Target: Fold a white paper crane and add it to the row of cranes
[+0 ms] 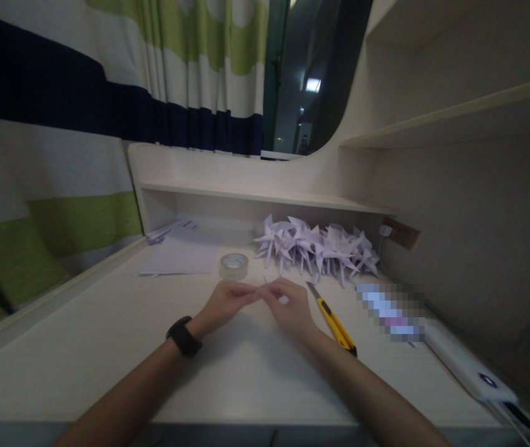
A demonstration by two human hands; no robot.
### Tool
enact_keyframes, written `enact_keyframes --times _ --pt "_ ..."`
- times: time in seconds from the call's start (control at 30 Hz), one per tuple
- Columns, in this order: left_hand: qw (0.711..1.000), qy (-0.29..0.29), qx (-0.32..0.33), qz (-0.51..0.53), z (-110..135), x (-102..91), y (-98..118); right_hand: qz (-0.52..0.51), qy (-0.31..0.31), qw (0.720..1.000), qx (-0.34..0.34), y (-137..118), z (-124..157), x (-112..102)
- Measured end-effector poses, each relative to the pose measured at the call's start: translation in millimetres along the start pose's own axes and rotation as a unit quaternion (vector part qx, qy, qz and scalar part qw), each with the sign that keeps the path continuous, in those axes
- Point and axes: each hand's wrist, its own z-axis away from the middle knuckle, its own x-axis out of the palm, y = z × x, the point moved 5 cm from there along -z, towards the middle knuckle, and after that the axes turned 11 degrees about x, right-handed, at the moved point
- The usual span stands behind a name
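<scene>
My left hand point(228, 304) and my right hand point(287, 305) meet fingertip to fingertip above the desk. Both are closed in a pinch. What they hold, if anything, is hidden by the fingers; a small pale sliver shows just beyond them. Behind my left hand lies a roll of clear tape point(233, 266). A yellow utility knife point(337, 324) with its blade out rests to the right of my right hand. Farther back is a heap of white paper pinwheels point(315, 248), overlapping one another.
A stack of white paper point(181, 251) lies at the back left, with folded paper strips point(166, 231) behind it. On the right are a blurred-out phone-like object point(390, 312) and a white power strip point(470, 363). A shelf point(255, 197) overhangs the back of the desk point(82, 347).
</scene>
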Motion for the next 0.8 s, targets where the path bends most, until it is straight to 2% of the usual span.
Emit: enact_keyframes --times 0.27,0.6,0.8 --pt "0.999 -0.004 0.006 -0.031 0.2 -0.3 3.5 -0.003 0.015 1.0 -0.004 2.5 -0.5 1.4" --pt "0.996 0.016 0.046 -0.078 1.5 -1.4 3.9 -0.018 0.026 0.999 0.019 8.5 2.4 7.5" --pt "0.988 0.006 0.077 -0.131 1.6 -4.5 1.2 0.025 -0.004 1.0 0.018 21.0 -1.8 10.9"
